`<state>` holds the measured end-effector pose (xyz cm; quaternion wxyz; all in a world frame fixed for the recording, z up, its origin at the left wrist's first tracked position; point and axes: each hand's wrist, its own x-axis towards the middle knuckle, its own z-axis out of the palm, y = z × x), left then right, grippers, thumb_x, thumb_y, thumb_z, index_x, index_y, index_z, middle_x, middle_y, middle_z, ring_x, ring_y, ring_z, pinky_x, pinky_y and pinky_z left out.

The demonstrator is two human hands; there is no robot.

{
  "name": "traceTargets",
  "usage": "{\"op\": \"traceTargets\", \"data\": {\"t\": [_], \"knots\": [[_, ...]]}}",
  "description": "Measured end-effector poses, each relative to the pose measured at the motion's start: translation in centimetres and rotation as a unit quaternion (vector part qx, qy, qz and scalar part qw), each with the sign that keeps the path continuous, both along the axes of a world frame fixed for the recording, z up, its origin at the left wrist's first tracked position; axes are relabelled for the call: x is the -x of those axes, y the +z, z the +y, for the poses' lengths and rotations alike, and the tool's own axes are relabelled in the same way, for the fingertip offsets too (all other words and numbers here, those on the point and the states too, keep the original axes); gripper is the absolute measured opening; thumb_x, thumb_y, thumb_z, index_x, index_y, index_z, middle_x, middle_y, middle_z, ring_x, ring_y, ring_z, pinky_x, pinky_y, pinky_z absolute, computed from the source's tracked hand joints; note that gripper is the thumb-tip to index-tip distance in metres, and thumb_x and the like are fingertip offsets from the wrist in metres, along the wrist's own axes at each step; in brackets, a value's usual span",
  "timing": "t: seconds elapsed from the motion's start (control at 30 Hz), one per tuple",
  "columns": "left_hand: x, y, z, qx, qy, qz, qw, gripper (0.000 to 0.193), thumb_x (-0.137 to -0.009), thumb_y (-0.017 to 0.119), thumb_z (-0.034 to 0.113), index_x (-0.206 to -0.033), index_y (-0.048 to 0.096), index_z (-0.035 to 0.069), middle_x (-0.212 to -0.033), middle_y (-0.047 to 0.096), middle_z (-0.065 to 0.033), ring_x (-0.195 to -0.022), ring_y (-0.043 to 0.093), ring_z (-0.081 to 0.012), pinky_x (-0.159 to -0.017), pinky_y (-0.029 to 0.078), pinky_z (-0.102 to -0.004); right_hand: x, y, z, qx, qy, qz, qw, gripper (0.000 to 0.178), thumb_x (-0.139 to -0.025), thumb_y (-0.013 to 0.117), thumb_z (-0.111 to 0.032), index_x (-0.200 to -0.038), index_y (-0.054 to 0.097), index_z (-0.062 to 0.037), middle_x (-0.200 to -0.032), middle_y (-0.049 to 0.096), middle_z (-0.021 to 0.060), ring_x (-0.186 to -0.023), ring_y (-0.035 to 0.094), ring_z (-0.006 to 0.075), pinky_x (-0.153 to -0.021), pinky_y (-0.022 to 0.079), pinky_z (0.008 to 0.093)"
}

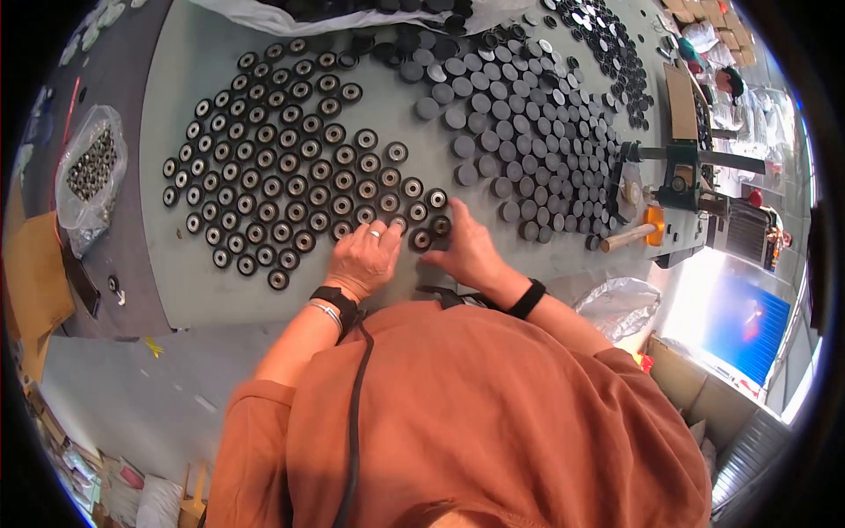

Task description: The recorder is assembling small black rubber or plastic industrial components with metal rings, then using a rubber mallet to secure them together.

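Observation:
My left hand [363, 256] lies palm down on the grey table [176, 290], with a ring on one finger and its fingertips touching small black wheels with metal centres [290, 167] laid out in rows. My right hand [466, 249] rests just to its right, fingers bent over a black wheel [421, 239] at the near end of the rows. Whether either hand grips a wheel is hidden by the fingers. Both wrists wear black bands.
A dense group of plain grey-black discs [528, 132] covers the table's right part. A clear bag of metal parts [88, 172] lies at the left edge. A green bench press [682, 180] with a wooden handle [627, 237] stands at the right. Cardboard boxes sit far right.

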<state>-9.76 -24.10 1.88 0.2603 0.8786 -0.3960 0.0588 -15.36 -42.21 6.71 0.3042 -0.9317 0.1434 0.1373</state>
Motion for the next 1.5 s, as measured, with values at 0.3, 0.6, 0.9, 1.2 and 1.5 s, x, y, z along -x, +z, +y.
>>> {"op": "traceTargets", "data": {"t": [0.3, 0.6, 0.9, 1.2, 1.5], "knots": [[-0.2, 1.1, -0.2, 0.011, 0.059, 0.071, 0.996, 0.026, -0.075, 0.062, 0.012, -0.100, 0.055, 0.008, -0.079, 0.056, -0.0079, -0.066, 0.060, -0.0266, -0.054, 0.048, -0.0361, -3.5, -0.8, 2.4, -0.046, 0.022, 0.016, 0.999, 0.094, -0.063, 0.073, -0.014, -0.127, 0.013, 0.0203, -0.096, 0.054, 0.0316, -0.090, 0.056, 0.0433, -0.077, 0.048, 0.0432], [-0.6, 2.9, -0.3, 0.019, 0.134, 0.114, 0.984, 0.033, -0.076, 0.060, 0.011, -0.107, 0.053, 0.005, -0.089, 0.057, -0.0131, -0.075, 0.060, -0.0301, -0.060, 0.050, -0.0375, -7.5, 1.2, 1.3, -0.058, 0.092, 0.021, 0.994, 0.087, -0.065, 0.072, -0.021, -0.126, 0.024, 0.0169, -0.084, 0.059, 0.0294, -0.079, 0.060, 0.0407, -0.068, 0.050, 0.0429], [0.3, 4.0, -2.2, 0.014, 0.042, 0.034, 0.998, 0.044, -0.066, 0.067, 0.012, -0.107, 0.054, 0.004, -0.090, 0.054, -0.0084, -0.081, 0.055, -0.0241, -0.066, 0.048, -0.0333, -20.5, 1.2, -3.4, 0.119, 0.225, -0.337, 0.906, 0.028, -0.076, 0.055, -0.007, -0.103, 0.058, -0.0045, -0.097, 0.058, 0.0088, -0.094, 0.052, 0.0290, -0.078, 0.044, 0.0367], [-0.3, 3.6, -4.9, -0.027, 0.003, -0.009, 1.000, 0.042, -0.067, 0.066, 0.014, -0.107, 0.056, 0.004, -0.111, 0.053, -0.0091, -0.105, 0.048, -0.0255, -0.090, 0.038, -0.0415, -27.0, -3.3, -2.1, 0.249, 0.360, -0.321, 0.840, 0.016, -0.070, 0.054, -0.014, -0.084, 0.060, -0.0111, -0.095, 0.054, 0.0015, -0.102, 0.046, 0.0213, -0.082, 0.039, 0.0355], [-8.3, 5.0, -8.5, 0.018, 0.139, 0.007, 0.990, 0.055, -0.073, 0.062, 0.006, -0.123, 0.042, -0.006, -0.120, 0.046, -0.0209, -0.110, 0.045, -0.0361, -0.095, 0.038, -0.0407, -23.2, -2.7, -11.2, 0.264, 0.300, -0.348, 0.848, 0.032, -0.072, 0.053, -0.017, -0.104, 0.056, -0.0152, -0.104, 0.054, 0.0039, -0.107, 0.046, 0.0195, -0.080, 0.037, 0.0378]]}}
